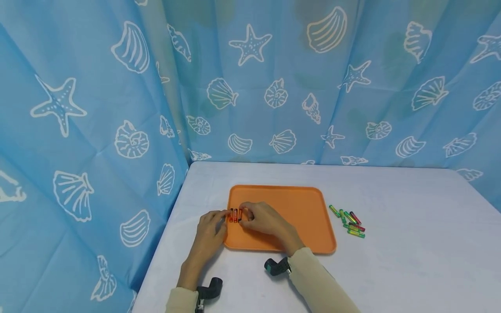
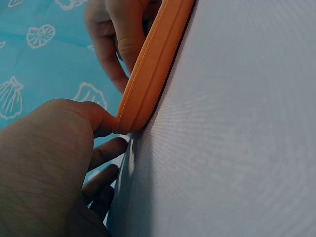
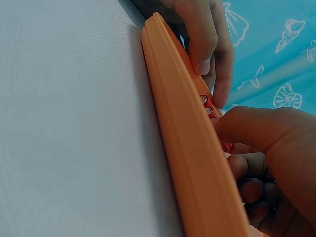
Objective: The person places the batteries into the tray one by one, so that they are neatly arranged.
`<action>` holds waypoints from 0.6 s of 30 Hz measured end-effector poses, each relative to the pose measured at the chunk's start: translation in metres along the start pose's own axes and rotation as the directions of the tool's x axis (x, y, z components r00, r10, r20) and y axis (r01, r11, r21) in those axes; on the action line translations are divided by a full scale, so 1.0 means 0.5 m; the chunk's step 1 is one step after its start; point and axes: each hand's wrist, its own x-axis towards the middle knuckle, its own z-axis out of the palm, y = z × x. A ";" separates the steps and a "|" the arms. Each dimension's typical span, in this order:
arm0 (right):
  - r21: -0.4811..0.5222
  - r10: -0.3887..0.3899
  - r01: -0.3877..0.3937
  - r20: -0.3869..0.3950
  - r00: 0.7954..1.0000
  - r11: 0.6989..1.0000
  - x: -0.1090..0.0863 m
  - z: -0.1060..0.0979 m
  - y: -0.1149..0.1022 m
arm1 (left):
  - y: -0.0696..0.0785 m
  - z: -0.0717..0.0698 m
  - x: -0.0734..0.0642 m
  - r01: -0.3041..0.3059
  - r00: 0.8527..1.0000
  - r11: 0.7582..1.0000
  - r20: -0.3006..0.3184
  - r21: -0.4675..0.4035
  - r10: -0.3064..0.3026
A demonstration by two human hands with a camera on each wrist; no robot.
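Toward the left end of an orange tray (image 1: 295, 208), three red batteries (image 1: 235, 216) stand in a short row, side by side. My right hand (image 1: 267, 219) pinches the rightmost battery (image 1: 240, 214) between thumb and index finger. At the tray's left side is my left hand (image 1: 207, 234); its fingers reach over the rim beside the leftmost battery (image 1: 231, 215), and I cannot tell whether they touch it. In the right wrist view, battery ends (image 3: 208, 110) show past the tray wall (image 3: 185, 138). The tray wall hides most of the batteries there.
Several loose green-yellow and red batteries (image 1: 352, 224) lie in a pile on the white tablecloth (image 1: 415, 234), just right of the tray. A blue curtain (image 1: 282, 117) with seashell prints hangs behind the table and along its left side.
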 end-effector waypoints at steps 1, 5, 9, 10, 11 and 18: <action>0.000 -0.001 0.001 -0.002 1.000 1.000 0.001 0.001 0.000 | 0.000 0.000 0.000 -0.001 1.000 1.000 -0.001 0.003 0.001; -0.001 -0.014 0.014 -0.008 1.000 1.000 0.003 0.002 0.002 | 0.003 -0.002 0.000 -0.002 1.000 1.000 -0.002 0.004 0.002; 0.002 -0.022 0.022 -0.007 1.000 1.000 0.003 0.001 0.004 | 0.004 -0.002 0.001 -0.013 1.000 1.000 -0.009 0.004 0.013; 0.004 -0.022 0.022 -0.008 1.000 1.000 0.003 0.000 0.005 | 0.003 -0.001 0.001 -0.020 1.000 1.000 -0.013 0.004 0.020; 0.006 -0.015 0.015 -0.012 1.000 1.000 0.002 0.000 0.005 | 0.003 -0.001 0.001 -0.025 1.000 1.000 -0.016 0.004 0.025; 0.022 0.018 -0.017 -0.058 0.998 1.000 -0.012 -0.017 -0.003 | 0.004 0.000 0.001 -0.022 1.000 1.000 -0.016 0.022 0.022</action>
